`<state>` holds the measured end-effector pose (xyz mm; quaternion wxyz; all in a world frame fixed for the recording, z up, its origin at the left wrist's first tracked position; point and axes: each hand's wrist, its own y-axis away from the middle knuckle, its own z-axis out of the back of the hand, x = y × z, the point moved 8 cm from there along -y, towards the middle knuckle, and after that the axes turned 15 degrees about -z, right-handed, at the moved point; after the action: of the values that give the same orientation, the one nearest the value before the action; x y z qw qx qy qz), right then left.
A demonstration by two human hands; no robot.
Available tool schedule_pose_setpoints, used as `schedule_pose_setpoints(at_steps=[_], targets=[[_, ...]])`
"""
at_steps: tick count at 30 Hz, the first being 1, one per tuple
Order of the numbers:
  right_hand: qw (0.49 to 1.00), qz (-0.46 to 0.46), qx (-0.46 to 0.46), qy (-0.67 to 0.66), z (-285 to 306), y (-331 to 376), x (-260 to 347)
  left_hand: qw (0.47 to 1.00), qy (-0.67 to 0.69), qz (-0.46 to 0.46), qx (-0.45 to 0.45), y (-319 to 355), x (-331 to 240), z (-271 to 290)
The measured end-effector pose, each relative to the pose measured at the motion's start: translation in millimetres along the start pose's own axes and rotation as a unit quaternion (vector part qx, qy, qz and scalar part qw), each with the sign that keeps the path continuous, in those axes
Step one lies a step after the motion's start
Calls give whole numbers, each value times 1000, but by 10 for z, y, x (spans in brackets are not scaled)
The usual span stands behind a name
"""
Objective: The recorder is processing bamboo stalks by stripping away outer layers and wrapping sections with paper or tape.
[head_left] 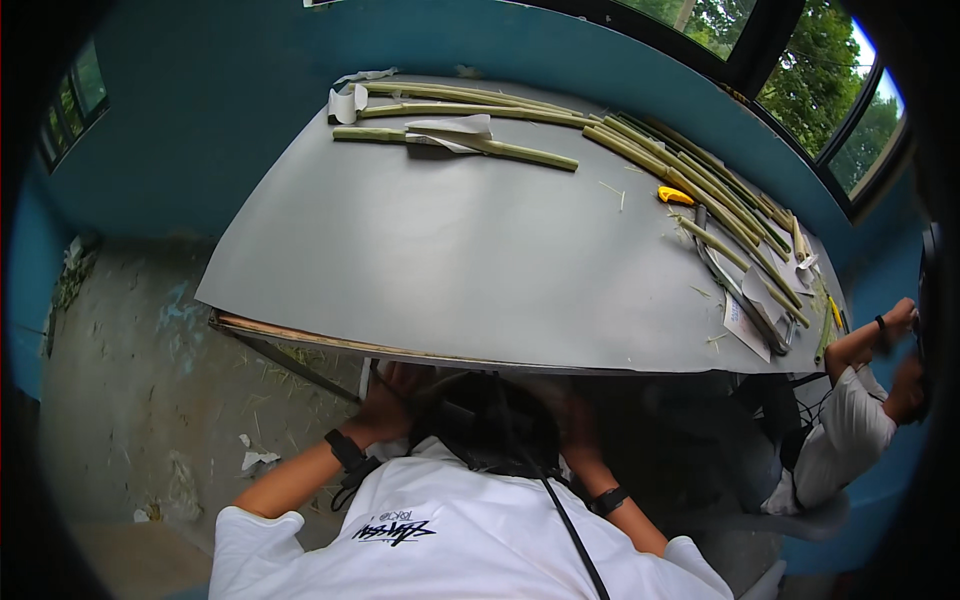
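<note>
Both of my hands are down below the near edge of the grey-topped table [450,290]. My left hand [388,405], with a dark band at the wrist, is raised beside the table's underside near a pale upright piece [366,380]; its fingers are hidden in shadow. On the other side of some dark headgear [485,425], my right hand [580,435] is smeared by motion, and its fingers cannot be made out. A black cable [575,545] runs down from the headgear over the white shirt. Whether either hand holds anything does not show.
Long green bamboo-like stalks [530,152] lie along the table's far and right sides, some with white paper around them. A yellow utility knife [676,195] and a curved dark tool [745,295] lie among them. At the right sits another person [845,435]. Scraps [262,460] litter the floor.
</note>
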<state>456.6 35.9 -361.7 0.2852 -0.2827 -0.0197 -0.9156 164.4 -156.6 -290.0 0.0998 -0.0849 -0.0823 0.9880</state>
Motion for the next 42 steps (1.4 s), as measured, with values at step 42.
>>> schedule_pose_setpoints(at_steps=[42], targets=[[951, -16, 213, -225, -2, -541, 44, 809, 378, 436, 114, 1297, 224, -717]])
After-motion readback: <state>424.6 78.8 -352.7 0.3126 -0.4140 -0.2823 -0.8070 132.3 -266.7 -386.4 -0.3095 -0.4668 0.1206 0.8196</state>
